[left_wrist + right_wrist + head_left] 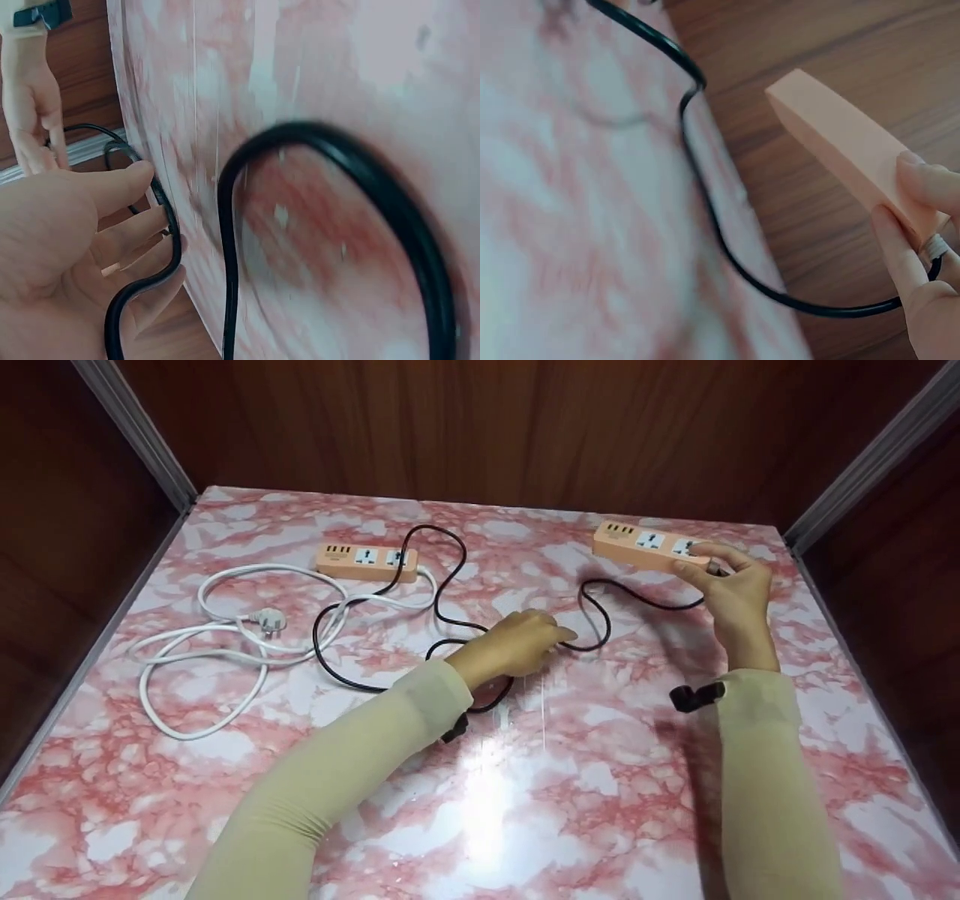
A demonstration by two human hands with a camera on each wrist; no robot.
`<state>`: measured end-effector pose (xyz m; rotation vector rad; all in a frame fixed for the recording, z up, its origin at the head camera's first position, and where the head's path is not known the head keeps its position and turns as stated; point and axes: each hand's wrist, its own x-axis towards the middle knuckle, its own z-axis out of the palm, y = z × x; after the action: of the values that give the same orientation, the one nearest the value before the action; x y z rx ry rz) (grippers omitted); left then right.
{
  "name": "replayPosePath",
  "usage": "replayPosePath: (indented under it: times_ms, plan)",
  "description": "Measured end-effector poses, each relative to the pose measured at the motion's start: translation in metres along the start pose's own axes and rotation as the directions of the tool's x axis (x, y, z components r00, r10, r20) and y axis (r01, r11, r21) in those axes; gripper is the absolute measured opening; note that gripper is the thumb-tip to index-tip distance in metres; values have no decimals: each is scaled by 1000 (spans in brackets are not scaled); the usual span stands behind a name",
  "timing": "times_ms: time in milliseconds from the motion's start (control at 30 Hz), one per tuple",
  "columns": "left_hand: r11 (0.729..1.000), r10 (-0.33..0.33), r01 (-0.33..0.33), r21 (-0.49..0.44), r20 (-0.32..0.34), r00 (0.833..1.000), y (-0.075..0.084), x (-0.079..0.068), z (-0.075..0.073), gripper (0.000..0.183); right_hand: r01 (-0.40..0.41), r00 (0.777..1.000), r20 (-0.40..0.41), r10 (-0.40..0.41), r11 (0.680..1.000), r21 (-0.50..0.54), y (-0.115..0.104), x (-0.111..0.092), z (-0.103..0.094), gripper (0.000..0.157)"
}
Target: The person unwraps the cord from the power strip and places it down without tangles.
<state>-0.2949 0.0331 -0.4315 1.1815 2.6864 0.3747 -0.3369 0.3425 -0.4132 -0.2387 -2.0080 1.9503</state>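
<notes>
At the back right, my right hand (pixel 739 589) grips the right end of an orange power strip (pixel 634 555), thumb and fingers on opposite sides. In the right wrist view the strip's plain underside (pixel 840 127) shows, and its black cable (pixel 832 309) leaves the end by the fingers. Near the table's middle, my left hand (pixel 525 641) holds that black cable (pixel 174 232), which runs between the thumb and the curved fingers in the left wrist view. A loose loop of the cable lies on the table beside this hand.
A second orange power strip (pixel 341 573) lies at the back left, crossed by the black cable. Its white cable (pixel 259 566) spreads in loops on the left, with a white plug (pixel 271 620) among them. Brown wood-grain panels (pixel 480 427) enclose the marbled table (pixel 600 810).
</notes>
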Motion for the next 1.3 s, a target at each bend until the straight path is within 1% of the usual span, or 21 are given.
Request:
replayPosePath:
  times_ms: [100,167,233,367,467,500,567,633,733,767,833,867,933,1000,1067,1167,1200,1300]
  plan:
    - [1000,-7,6,14,40,999,4,1,4,43,-74,997,4,74,994,-76,9,8,-7,40]
    - [1000,-5,4,27,44,999,6,0,5,39,-112,994,-3,113,986,-120,14,13,-12,41]
    - [999,-7,5,48,37,999,8,-1,6,36,-130,991,-8,130,977,-168,19,17,-15,42]
    - [996,-4,2,95,25,1000,12,-6,5,35,-153,988,-8,155,963,-220,27,23,-19,45]
    - [993,14,-16,114,23,1000,15,-9,4,36,-172,984,-8,175,954,-245,32,26,-22,46]
    - [992,22,-24,124,21,1000,16,-9,4,36,-171,984,-5,176,946,-276,34,27,-23,46]
    - [990,29,-31,136,19,999,16,-9,3,36,-155,986,11,169,923,-352,37,29,-25,46]
    - [988,33,-35,151,17,999,17,-10,2,36,-131,985,48,165,899,-417,41,32,-27,47]
    - [989,23,-27,146,26,999,17,-14,-1,38,-96,981,101,164,873,-479,48,35,-29,48]
    - [989,22,-26,146,30,999,17,-16,-2,38,-90,980,111,165,866,-491,49,36,-29,47]
    - [991,23,-27,129,34,999,17,-20,-5,40,-77,980,115,163,843,-533,51,38,-29,46]
    - [993,20,-24,119,36,999,17,-23,-7,41,-61,982,114,151,824,-563,52,38,-28,44]
    - [994,22,-26,108,33,999,16,-28,-10,43,-21,986,113,122,769,-639,52,38,-26,41]
    - [995,26,-28,91,23,999,14,-34,-13,43,18,987,125,96,721,-693,53,37,-25,40]
    - [997,24,-25,71,11,1000,10,-40,-16,43,57,987,145,70,687,-724,53,36,-23,40]
    - [999,10,-9,32,-11,1000,4,-49,-22,44,91,978,193,74,682,-726,53,37,-22,41]
    - [1000,-3,3,14,-20,1000,1,-52,-24,44,107,974,213,77,674,-731,53,38,-22,41]
    - [998,-46,44,-38,-48,998,-9,-63,-32,45,117,956,269,114,693,-711,53,39,-22,42]
